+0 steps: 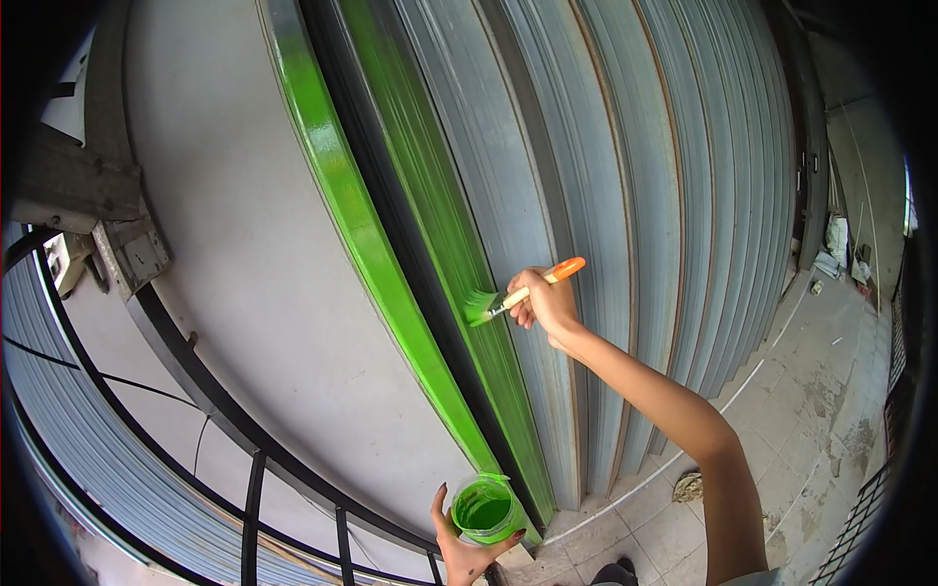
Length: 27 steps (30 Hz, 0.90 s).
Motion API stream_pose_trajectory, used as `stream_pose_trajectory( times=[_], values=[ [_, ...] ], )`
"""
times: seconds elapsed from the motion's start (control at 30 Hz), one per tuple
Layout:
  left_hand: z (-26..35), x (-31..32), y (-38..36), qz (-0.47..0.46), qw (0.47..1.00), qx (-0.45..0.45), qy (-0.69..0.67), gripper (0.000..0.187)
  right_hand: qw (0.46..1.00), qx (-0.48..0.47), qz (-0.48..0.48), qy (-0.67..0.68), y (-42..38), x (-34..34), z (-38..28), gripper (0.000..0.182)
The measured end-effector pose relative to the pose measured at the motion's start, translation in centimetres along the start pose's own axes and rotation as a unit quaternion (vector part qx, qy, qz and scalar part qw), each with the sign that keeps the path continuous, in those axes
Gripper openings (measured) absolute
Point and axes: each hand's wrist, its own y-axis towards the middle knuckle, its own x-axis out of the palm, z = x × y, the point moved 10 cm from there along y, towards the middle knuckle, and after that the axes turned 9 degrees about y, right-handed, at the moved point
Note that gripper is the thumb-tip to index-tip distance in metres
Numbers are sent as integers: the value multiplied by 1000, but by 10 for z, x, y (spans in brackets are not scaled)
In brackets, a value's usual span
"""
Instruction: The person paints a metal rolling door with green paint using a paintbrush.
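Daylight bright; fisheye edges bowed, corners black; paint glares.

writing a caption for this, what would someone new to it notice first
Probably the bright green paint, on the narrow post beside the white wall and the first strip of the grey corrugated metal. Next, the orange-tipped brush in the right hand, its bristles on that strip, and the tub of green paint in the left hand, low in view.

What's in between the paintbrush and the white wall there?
From the paintbrush toward the white wall, the head view shows green-streaked metal, then a dark groove, then a glossy green post.
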Motion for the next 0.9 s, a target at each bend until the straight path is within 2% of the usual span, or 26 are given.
stream_pose_trajectory(
  times=[0.03, 0.13, 0.27, 0.37, 0.47, 0.6, 0.7, 0.8, 0.87, 0.9],
  values=[
    [-2, -1, 1, 3, 1000, -2, 4, 121, 998, 30, -8, -47, 0, -3, 6, 21],
    [-1, -2, 2, 13, 1000, 16, 0, 121, 1000, 13, -12, -9, 27, 28, -32, 20],
    [-2, 2, 1, 11, 1000, 20, 13, 122, 990, -137, -31, -11, 56, 94, -137, 17],
    [-3, 8, 1, 1, 1000, 19, 11, 122, 976, -198, -18, 83, 58, 95, -171, 16],
    [-8, 11, 2, -9, 1000, 13, 15, 122, 935, -274, -8, 223, 55, 77, -173, 17],
    [-11, 13, 3, -8, 1000, 10, -2, 121, 966, -193, -34, 171, 40, 68, -110, 20],
    [-9, 12, 5, -10, 1000, 0, 3, 121, 980, -163, -32, 108, 26, 58, -93, 21],
    [-6, 9, 5, -5, 1000, 9, 11, 121, 987, -150, -31, 42, 27, 61, -122, 21],
    [-3, 9, 7, -4, 1000, 10, 15, 121, 984, -163, -54, 54, 36, 85, -156, 20],
    [-2, 10, 6, -8, 1000, 1, 19, 121, 976, -200, -57, 69, 39, 100, -176, 20]
  ],
)
